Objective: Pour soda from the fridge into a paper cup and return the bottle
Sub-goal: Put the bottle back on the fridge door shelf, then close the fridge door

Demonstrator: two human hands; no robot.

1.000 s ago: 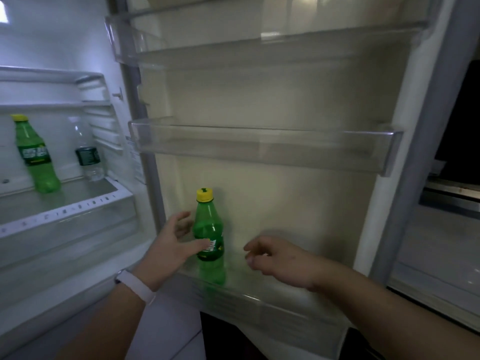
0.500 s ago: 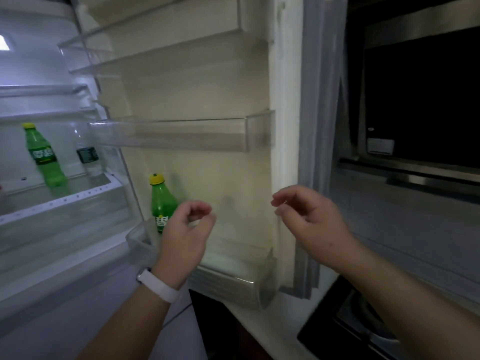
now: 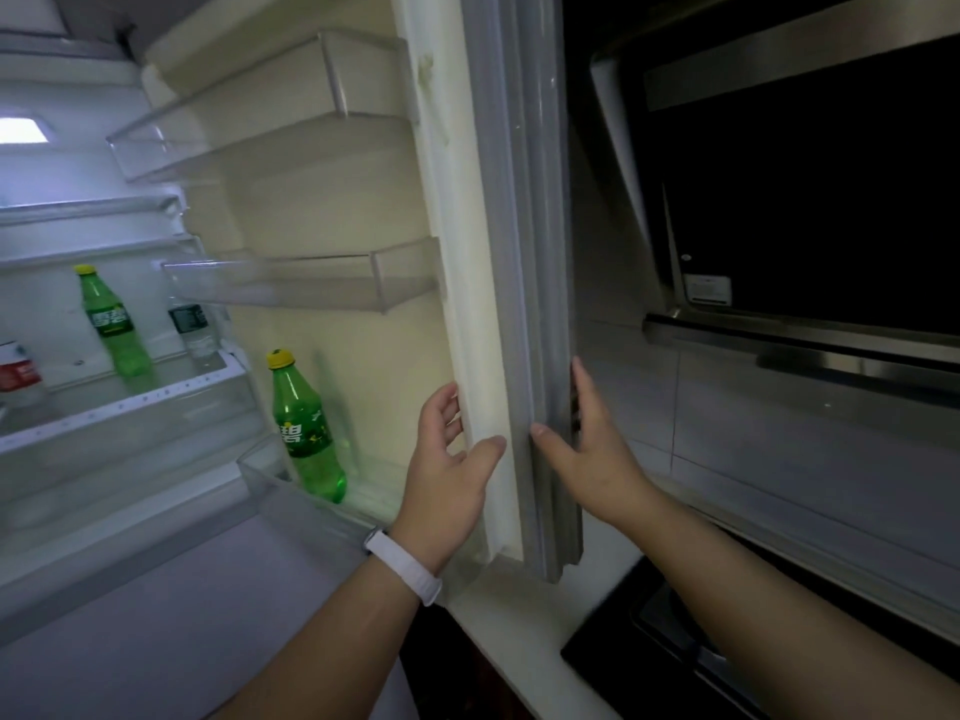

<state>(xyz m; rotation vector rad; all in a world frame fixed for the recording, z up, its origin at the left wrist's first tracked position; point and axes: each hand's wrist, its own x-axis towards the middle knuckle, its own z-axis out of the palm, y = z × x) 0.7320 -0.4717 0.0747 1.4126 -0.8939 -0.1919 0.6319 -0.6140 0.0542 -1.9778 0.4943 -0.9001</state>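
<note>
Soda bottle [image 3: 306,433], green plastic with a yellow cap and a green label, is seen standing upright in the clear plastic lower door bin [image 3: 260,472] of the open white fridge door [image 3: 457,226], at the bin's hinge-side end. It is held by neither hand. The left hand [image 3: 452,459], marked by a white wristband [image 3: 405,563], is laid against the inner face of the door near its free edge, fingers loosely extended and thumb spread; nothing is gripped. The right hand [image 3: 587,449] is placed flat on the outer side of the same edge, fingers straight, thumb resting on the grey door gasket [image 3: 524,252]; nothing is clasped there either.

The bottle lies to the left of both hands, at about their height, its long axis vertical. The left hand is the nearer, with bare bin between them. With the bottle seated in the door, the return step is judged done and closing is judged to be the step in hand. The door would be swung leftward with the bottle carried along, so a gentle swing is advised lest it be toppled. No paper cup is shown. A second green soda bottle [image 3: 111,324] and a clear water bottle [image 3: 192,330] are stood on the lit fridge shelf [image 3: 156,394].
</note>
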